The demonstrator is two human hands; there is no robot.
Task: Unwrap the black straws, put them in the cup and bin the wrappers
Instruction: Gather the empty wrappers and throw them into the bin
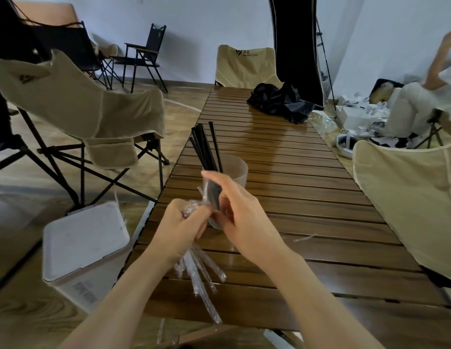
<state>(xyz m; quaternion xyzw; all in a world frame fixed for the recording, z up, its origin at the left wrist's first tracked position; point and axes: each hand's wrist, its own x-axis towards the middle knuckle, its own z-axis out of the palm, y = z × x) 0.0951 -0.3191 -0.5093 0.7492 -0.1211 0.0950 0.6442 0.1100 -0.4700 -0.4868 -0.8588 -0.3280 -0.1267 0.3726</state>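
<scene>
1. Several unwrapped black straws (205,147) already stood in a frosted cup (238,170) on the table, just beyond the fingers of both hands, so the task looked well under way.
2. The right hand (240,217) pinched one more straw (214,197), its clear wrapper partly on, between thumb and curled fingers, close in front of the cup.
3. The left hand (180,227) was curled tightly around a bunch of clear wrappers (201,270), which trailed down below its fingers towards the table's near edge; whether any held a straw could not be told.
4. A white lidded bin (86,250) stood on the floor to the left of the left hand, its lid down; judging by this, the wrappers remained to be binned.
5. The table (307,197) was long, of dark wooden slats, with a black bag (280,102) far beyond the fingers.
6. Beige folding chairs (93,109) stood around it on a wooden floor, white walls behind.
</scene>
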